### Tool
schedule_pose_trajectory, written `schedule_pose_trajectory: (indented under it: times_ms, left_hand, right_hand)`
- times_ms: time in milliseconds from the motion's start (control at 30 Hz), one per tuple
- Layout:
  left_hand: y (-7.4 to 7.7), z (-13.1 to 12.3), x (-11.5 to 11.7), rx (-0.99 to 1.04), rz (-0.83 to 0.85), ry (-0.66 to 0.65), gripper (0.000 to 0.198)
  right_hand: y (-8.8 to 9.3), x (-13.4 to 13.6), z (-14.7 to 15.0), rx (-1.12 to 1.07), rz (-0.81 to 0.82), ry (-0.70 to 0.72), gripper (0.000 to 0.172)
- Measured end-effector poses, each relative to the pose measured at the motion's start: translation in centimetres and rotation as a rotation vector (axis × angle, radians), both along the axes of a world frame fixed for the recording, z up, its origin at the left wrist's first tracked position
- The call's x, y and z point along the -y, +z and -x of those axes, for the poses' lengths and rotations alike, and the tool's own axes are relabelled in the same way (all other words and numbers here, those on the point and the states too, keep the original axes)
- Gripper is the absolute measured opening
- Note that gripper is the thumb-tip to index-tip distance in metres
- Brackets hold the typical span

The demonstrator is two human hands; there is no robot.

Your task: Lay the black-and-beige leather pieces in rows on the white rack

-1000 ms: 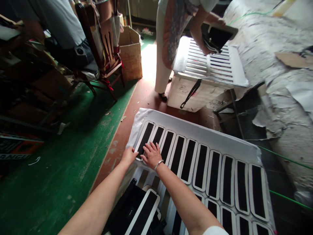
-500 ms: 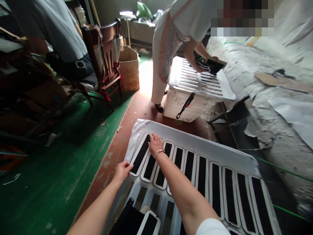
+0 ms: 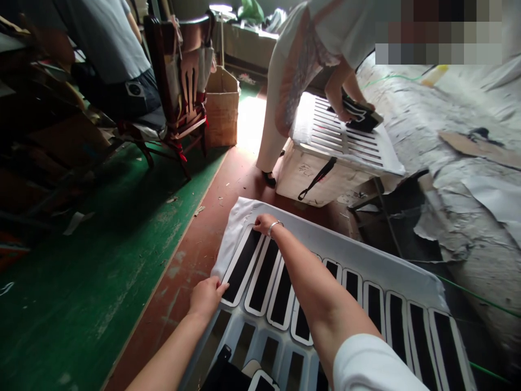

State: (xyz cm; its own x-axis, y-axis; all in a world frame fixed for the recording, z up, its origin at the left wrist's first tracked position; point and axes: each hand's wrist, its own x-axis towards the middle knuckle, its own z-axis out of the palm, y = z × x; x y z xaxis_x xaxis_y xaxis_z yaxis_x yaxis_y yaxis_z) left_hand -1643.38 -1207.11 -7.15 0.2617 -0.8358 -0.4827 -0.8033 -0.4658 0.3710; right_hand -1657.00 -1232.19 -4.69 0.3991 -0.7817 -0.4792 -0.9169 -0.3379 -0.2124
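Observation:
A long black panel with a white rounded border lies at the left end of a row of similar panels. My left hand pinches its near left corner between thumb and fingers. At its far end, my right hand, with a metal bangle at the wrist, has its fingers closed on the edge. Beneath the row is a slotted pale plastic surface, draped along its far side with white sheeting. My right forearm hides some middle panels. Part of a loose bordered panel shows at the bottom edge.
A co-worker bends over a white slotted crate, holding dark pieces. Another person sits on a wooden chair beside a cardboard box. Large sheet-covered bundles line the right; green cord crosses there.
My right hand has gone from lying spread over the panel's far end to gripping its far edge. My left hand stays at the near corner. The view has shifted slightly.

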Motion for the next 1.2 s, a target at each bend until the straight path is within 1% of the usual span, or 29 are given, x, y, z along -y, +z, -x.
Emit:
schedule_pose_trajectory:
  times_ms: [100,167,333,500,567,600,633,667,733,800,833,867,933,1000,1100,1200]
  left_hand:
    - [-0.1,-0.1,-0.3,-0.012,0.036,0.019,0.033]
    - [0.1,-0.1,-0.3,0.014,0.008,0.015,0.033]
    - [0.7,0.0,0.4,0.081,-0.102,-0.097,0.034]
    - [1.6,0.1,1.0,0.125,-0.173,-0.16,0.037]
    - [2.1,0.4,1.1,0.192,-0.138,-0.183,0.036]
    - [2.3,0.7,1.1,0.246,-0.079,-0.203,0.033]
    - [2.3,1.1,1.1,0.297,0.009,-0.242,0.032]
    - [2.3,1.4,1.1,0.328,0.109,-0.313,0.033]
    - [1.8,2.3,0.9,0.299,0.269,-0.532,0.042]
    - [0.9,3.0,0.7,0.212,0.318,-0.741,0.049]
    - [0.5,3.2,0.6,0.187,0.308,-0.797,0.05]
    - [0.0,3.4,0.6,0.179,0.285,-0.82,0.051]
    - [-0.5,3.6,0.6,0.19,0.239,-0.806,0.053]
    - [-0.6,3.6,0.9,0.191,0.208,-0.789,0.054]
    - [0.0,3.3,1.4,0.165,0.194,-0.793,0.055]
    - [1.0,2.9,1.3,0.16,0.142,-0.776,0.055]
  right_hand:
    - [-0.2,0.1,-0.2,0.007,0.005,-0.002,0.018]
    - [-0.5,0.0,-0.2,0.007,0.008,-0.001,0.019]
    - [-1.0,-0.5,-0.1,0.005,0.02,0.009,0.021]
    - [-1.1,-1.4,0.0,-0.021,0.104,0.035,0.023]
    - [-1.2,-1.9,0.1,-0.021,0.133,0.033,0.023]
    - [-1.3,-2.1,0.1,-0.019,0.142,0.03,0.023]
    - [-1.4,-2.2,0.1,-0.016,0.152,0.027,0.023]
    - [-1.4,-2.4,0.2,-0.015,0.16,0.023,0.023]
    - [-1.6,-2.6,0.2,-0.012,0.173,0.009,0.023]
    - [-1.6,-2.9,0.3,-0.005,0.188,-0.007,0.025]
    - [-1.6,-3.2,0.3,0.002,0.199,-0.014,0.028]
    - [-1.6,-3.6,0.4,0.011,0.211,-0.018,0.031]
    - [-1.4,-5.1,0.4,0.034,0.233,-0.006,0.035]
    - [-1.5,-7.1,0.6,0.06,0.247,0.035,0.034]
    - [-1.8,-10.1,0.7,0.08,0.295,0.091,0.039]
    - [-2.2,-11.4,0.8,0.038,0.31,0.101,0.047]
